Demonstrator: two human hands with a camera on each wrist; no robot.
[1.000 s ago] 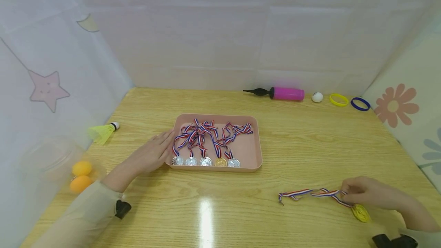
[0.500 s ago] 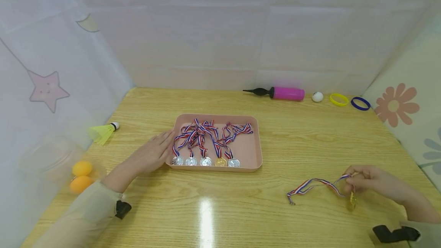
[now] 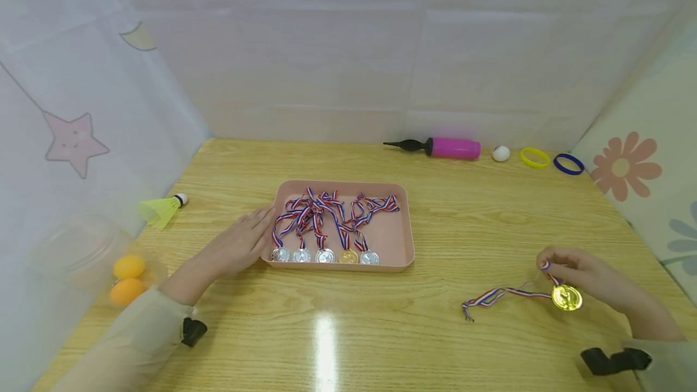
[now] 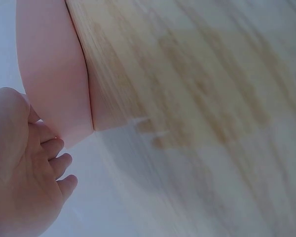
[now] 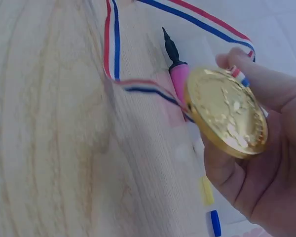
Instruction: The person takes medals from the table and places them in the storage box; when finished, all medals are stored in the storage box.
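My right hand [image 3: 593, 280] pinches the striped ribbon of a gold medal [image 3: 567, 297] at the table's right. The disc hangs face-on below the thumb, and the ribbon [image 3: 506, 291] trails left to a knotted end. In the right wrist view the medal [image 5: 227, 111] covers part of the palm. My left hand [image 3: 239, 244] rests against the left side of a pink tray [image 3: 394, 241], fingers extended along its wall. In the tray, several silver medals [image 3: 325, 255] and one gold medal [image 3: 349, 256] stand in a row along the front, their tangled ribbons [image 3: 316, 210] behind them.
At the back right lie a pink hand pump [image 3: 454, 148], a white ball [image 3: 501, 153], a yellow wristband [image 3: 535, 158] and a blue wristband [image 3: 569, 164]. On the left are a yellow shuttlecock [image 3: 163, 210] and a clear jar [image 3: 81, 247] with orange balls [image 3: 128, 266].
My right hand has lifted slightly; the gold medal has turned to face the head view, and its ribbon end has slid right. My left hand and the tray have not moved.
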